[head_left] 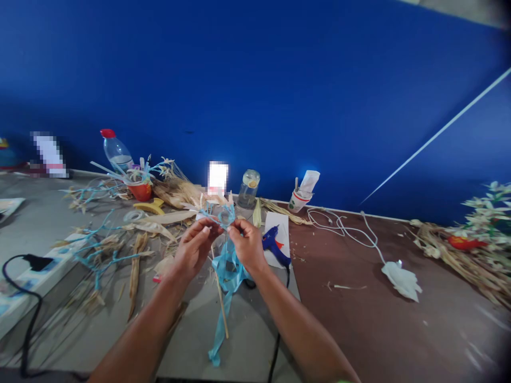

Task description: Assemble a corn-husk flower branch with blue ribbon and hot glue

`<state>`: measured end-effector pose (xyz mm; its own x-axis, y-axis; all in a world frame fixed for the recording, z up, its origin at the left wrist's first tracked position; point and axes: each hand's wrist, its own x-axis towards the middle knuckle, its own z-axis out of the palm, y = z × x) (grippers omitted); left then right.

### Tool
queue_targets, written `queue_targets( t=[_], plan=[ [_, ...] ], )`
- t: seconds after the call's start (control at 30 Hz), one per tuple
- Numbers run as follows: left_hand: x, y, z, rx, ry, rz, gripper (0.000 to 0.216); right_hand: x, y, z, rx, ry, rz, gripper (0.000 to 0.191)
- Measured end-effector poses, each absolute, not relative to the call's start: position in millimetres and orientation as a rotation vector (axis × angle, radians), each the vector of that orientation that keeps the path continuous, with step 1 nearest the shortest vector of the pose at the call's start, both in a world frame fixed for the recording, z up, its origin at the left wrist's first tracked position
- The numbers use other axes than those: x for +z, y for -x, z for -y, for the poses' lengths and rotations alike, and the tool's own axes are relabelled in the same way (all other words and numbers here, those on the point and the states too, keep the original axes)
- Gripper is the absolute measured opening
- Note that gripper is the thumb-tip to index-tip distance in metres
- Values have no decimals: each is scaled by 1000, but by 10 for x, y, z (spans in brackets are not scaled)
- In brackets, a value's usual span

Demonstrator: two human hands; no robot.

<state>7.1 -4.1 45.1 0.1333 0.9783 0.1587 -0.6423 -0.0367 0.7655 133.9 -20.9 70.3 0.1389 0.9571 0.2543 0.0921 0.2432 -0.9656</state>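
Step in hand (judged): fine two-handed finger work on blue-wrapped sprig (225, 216), prob. shaping or fastening its loop; next move seems to call for one grip steady at the loop, other free to work the strand, w/out crushing the pale tips

Location: sprig held up btwn both hands, above worktop (191, 346), approx. centre of view

L hand (195, 247): grip pinched, thumb + fingers on L side of sprig
R hand (248, 246): grip pinched too, thumb + finger at R side, by loop; exact contact pts too small to tell

Below hands: blue ribbon (227, 298), tail down on worktop; whether joined to sprig, can't tell. Thin stick (222, 306) x1 just beside it

Counts:
- glue gun (275, 244) x1, R of hands, partly over white sheet (282, 223) x1
- glass jar (248, 191) x1, lidded, near wall
- white cup (299, 202) x1, folded paper standing in it
- bottle (115, 149) x1, red cap, tilted
- red cup (140, 192) x1, stems in it
- yellow tool (150, 206) x1
- power strip (48, 276) x1, w/ 1 black plug (38, 262)
- white cable (357, 242) x1 bundle; white wad (401, 279) x1 near its end
- blue-wrapped branches (96, 260), several, overlapping; no firm count
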Motion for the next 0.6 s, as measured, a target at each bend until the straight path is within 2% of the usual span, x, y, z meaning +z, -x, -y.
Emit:
queue_targets(
  t=[0.23,0.6],
  plan=[
    [392,-78,-19,1503,-866,-667,18,696,-1317,208,838,1193,1348,13],
    [350,-73,65,1680,-1480,-1259,10,579,-1290,191,670,1254,1448,12]
  ],
)
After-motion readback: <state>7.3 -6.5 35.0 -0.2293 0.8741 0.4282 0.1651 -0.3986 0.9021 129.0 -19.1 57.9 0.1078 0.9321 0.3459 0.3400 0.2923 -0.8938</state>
